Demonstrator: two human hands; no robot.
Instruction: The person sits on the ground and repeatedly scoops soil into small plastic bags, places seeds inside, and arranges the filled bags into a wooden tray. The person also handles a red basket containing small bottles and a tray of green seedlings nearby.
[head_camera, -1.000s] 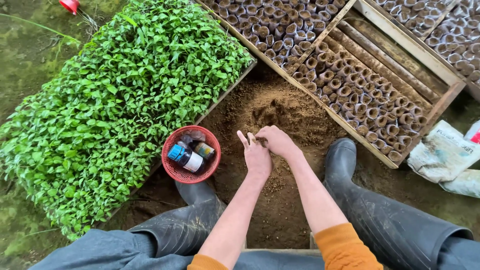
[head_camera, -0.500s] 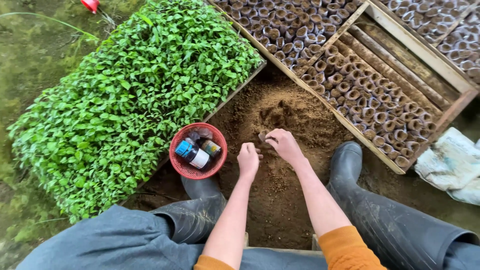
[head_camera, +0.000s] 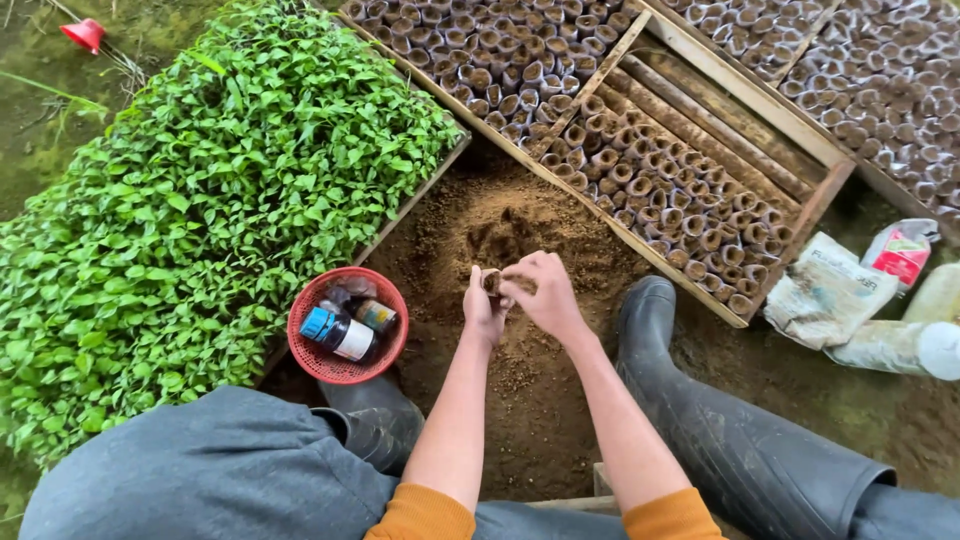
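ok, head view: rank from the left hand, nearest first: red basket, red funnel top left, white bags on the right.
1. red basket, just left of the left hand.
2. white bags, far right, past the boot.
3. red funnel, top-left corner, beyond the seedlings.

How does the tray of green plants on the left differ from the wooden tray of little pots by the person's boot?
The seedling tray is a dense carpet of green leaves hiding whatever holds them; the wooden pot tray shows rows of small brown open-topped pots with no plants. The seedling tray is packed edge to edge, while the pot tray is only part filled, with bare slats along its far side. Both are rectangular, lie on the ground and border the soil pile.
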